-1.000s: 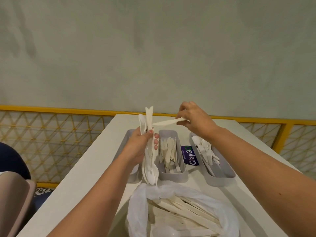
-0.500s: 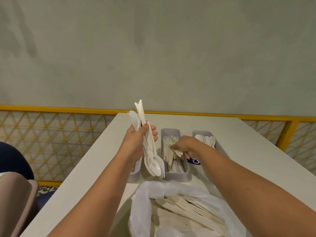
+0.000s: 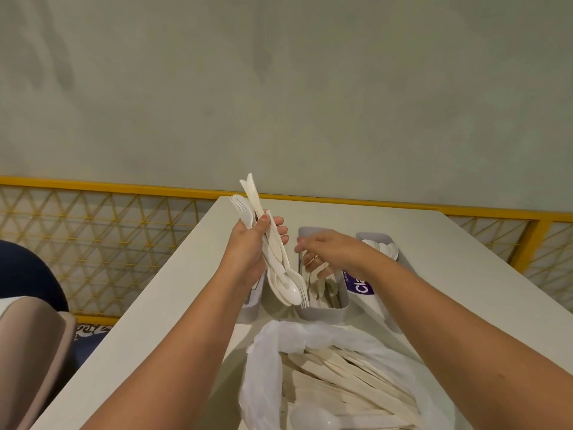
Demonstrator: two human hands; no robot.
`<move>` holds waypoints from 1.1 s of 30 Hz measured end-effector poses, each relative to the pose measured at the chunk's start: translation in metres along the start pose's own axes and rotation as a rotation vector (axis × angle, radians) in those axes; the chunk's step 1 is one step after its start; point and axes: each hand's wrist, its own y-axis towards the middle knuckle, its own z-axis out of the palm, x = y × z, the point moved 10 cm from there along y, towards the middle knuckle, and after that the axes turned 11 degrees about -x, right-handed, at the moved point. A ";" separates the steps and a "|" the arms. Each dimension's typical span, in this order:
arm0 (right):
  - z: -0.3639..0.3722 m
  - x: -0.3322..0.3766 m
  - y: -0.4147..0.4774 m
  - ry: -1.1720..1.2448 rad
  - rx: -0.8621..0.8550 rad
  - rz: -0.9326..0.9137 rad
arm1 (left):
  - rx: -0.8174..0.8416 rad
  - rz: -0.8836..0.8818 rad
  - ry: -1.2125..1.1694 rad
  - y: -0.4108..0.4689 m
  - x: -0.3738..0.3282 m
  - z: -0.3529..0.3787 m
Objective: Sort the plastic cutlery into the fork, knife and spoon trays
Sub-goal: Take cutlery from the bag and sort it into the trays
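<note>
Three grey trays stand side by side on the white table [image 3: 173,299] ahead of me. My left hand [image 3: 248,248] is raised above the left tray [image 3: 248,311] and hides most of it, so I cannot tell what lies inside. That hand grips a bundle of cutlery [image 3: 280,268], with my thumb pressed across the front and my fingers curled round the back. The bundle slants. Handles and a few fork heads stick up past my thumb. Spoon bowls and fork tines hang down at the lower end, just in front of the near left corner of the middle tray [image 3: 322,312].

My right hand [image 3: 327,251] hovers over the middle tray with its fingers loosely spread and pointing down. I see nothing held in it. A ring [image 3: 312,259] shows on one finger. Below those fingers, white knives [image 3: 325,291] lie lengthwise in the tray. The right tray [image 3: 366,236] has spoons [image 3: 384,248] at its far end, and my right forearm covers the rest. A purple label [image 3: 359,283] sits between the middle and right trays.

Close to me, a thin white plastic bag [image 3: 266,364] lies open on the table. More unsorted cutlery [image 3: 347,370] is piled inside it, mostly long handles. A yellow railing [image 3: 93,186] runs behind the table.
</note>
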 end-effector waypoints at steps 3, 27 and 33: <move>0.021 0.001 -0.026 -0.013 0.258 -0.058 | -0.040 0.002 -0.005 -0.002 -0.002 -0.004; -0.084 0.054 -0.046 0.806 -0.410 -0.256 | -0.038 0.007 -0.032 -0.022 -0.002 0.003; -0.035 0.084 -0.046 0.200 -0.374 -0.338 | -0.031 0.118 0.046 -0.030 -0.006 0.018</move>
